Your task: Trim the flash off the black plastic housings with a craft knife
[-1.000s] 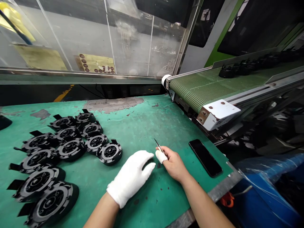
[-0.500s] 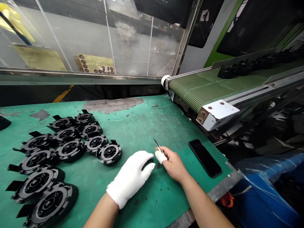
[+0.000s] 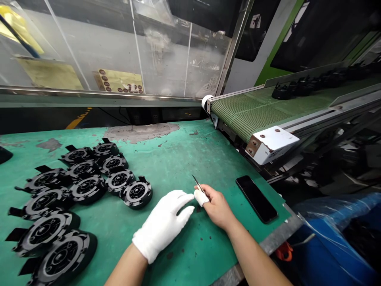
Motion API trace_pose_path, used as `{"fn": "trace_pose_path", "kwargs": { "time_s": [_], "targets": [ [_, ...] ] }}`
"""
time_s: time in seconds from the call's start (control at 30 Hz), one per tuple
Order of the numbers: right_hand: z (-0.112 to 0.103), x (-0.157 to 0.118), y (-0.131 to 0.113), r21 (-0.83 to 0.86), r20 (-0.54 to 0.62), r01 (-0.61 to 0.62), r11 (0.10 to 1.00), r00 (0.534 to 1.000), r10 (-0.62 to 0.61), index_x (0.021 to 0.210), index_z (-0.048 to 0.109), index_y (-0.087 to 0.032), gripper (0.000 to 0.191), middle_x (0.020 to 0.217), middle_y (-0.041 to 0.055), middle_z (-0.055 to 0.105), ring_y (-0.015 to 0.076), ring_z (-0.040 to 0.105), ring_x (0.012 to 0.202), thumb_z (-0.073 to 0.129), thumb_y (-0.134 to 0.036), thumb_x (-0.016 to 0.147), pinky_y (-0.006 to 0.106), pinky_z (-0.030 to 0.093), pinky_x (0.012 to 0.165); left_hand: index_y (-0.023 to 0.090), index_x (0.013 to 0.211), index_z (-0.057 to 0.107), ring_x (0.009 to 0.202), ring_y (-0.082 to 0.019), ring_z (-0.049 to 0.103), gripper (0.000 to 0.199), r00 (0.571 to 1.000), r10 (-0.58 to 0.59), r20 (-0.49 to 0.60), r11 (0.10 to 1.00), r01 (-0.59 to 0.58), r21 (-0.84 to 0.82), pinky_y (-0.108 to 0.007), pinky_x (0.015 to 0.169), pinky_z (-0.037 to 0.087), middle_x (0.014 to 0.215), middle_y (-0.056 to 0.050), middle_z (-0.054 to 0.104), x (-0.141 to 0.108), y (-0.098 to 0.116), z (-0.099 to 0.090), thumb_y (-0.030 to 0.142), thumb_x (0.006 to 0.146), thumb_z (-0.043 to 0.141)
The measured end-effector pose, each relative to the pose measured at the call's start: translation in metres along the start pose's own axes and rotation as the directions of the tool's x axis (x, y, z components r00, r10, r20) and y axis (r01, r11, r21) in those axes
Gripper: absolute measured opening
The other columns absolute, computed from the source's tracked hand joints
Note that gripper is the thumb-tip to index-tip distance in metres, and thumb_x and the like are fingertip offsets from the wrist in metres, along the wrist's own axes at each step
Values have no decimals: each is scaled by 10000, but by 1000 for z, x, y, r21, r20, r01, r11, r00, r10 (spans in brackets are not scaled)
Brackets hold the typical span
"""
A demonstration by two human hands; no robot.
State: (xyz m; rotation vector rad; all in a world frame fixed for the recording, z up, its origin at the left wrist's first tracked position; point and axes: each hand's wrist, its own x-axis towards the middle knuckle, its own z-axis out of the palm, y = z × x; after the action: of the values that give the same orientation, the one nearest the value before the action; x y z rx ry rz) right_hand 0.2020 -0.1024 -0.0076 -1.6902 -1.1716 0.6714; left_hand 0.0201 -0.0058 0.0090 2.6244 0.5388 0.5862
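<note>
My left hand (image 3: 166, 222), in a white glove, is over the green table (image 3: 178, 159) with thumb and fingers apart and nothing between them. Just right of it, my right hand (image 3: 216, 204) is closed around a slim knife (image 3: 197, 182), its dark pointed blade aimed up and left. A white covering wraps the right thumb; the rest of that hand is bare. Several round black plastic parts (image 3: 138, 192) with grey ring faces and dark tabs lie grouped to the left of my gloved hand. The nearest of them is a short way from its fingers.
A black phone (image 3: 256, 198) lies on the table to the right. Behind it, a green conveyor belt (image 3: 244, 111) carries more black parts (image 3: 281, 91) and ends at the table's edge. A blue bin (image 3: 333, 242) with plastic lining stands at lower right. A clear panel (image 3: 166, 55) rises behind the table.
Both hands have barely moved, and the knife stays in my right hand. The parts on the table look the same, with only a slight shift of the whole view.
</note>
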Motion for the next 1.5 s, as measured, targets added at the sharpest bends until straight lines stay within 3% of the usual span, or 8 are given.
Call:
{"fn": "trace_pose_path", "kwargs": {
  "time_s": [0.5, 1.5],
  "targets": [
    [0, 0, 0, 28, 12, -12, 1000, 1000, 11, 1219, 684, -212, 350, 1058, 50, 751, 212, 696, 856, 559, -370, 932, 282, 540, 710, 252, 1208, 622, 1172, -241, 628, 288, 999, -33, -6, 999, 33, -22, -443, 1069, 506, 1268, -57, 668, 1, 0, 0, 361, 947, 566],
    [-1, 0, -5, -3, 6, -11, 1000, 1000, 11, 1176, 699, -205, 347, 942, 42, 752, 218, 683, 853, 555, -398, 927, 296, 515, 733, 253, 1199, 631, 1142, -244, 636, 284, 999, -41, -2, 999, 41, -31, -447, 1055, 507, 1246, -56, 678, 2, 3, -2, 361, 944, 566]
  ]
}}
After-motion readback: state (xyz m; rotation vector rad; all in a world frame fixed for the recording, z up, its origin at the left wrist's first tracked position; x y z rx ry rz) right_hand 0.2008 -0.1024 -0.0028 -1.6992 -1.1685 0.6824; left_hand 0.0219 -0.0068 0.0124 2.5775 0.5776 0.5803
